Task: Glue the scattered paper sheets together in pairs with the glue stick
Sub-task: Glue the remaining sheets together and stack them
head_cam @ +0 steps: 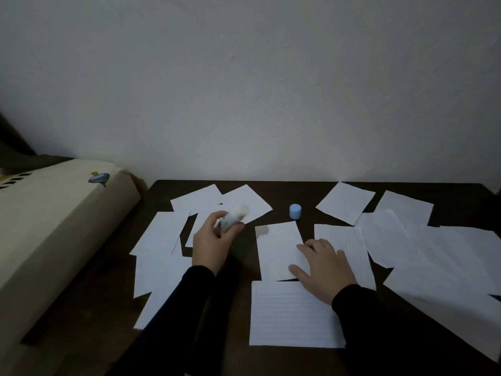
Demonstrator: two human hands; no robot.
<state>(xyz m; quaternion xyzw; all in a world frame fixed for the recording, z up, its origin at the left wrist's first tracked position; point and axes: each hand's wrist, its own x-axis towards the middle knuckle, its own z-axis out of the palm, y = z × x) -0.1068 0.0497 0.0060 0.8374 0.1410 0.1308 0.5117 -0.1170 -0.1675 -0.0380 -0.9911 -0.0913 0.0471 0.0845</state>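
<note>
Several white paper sheets lie scattered across a dark table (298,189). My left hand (212,240) grips the uncapped glue stick (235,216), lifted a little above the papers at the left, its white tip blurred and pointing up to the right. The stick's light blue cap (295,211) stands upright on the table between the paper groups. My right hand (324,267) rests flat with spread fingers on a blank sheet (278,248) in the middle. A lined sheet (292,316) lies just in front of it, and another lined sheet (349,245) lies to the right of my hand.
A cream-coloured box-like object (59,221) with a small blue sticker borders the table on the left. A plain white wall (271,90) rises right behind the table's far edge. More sheets overlap at the far left (160,240) and far right (447,261).
</note>
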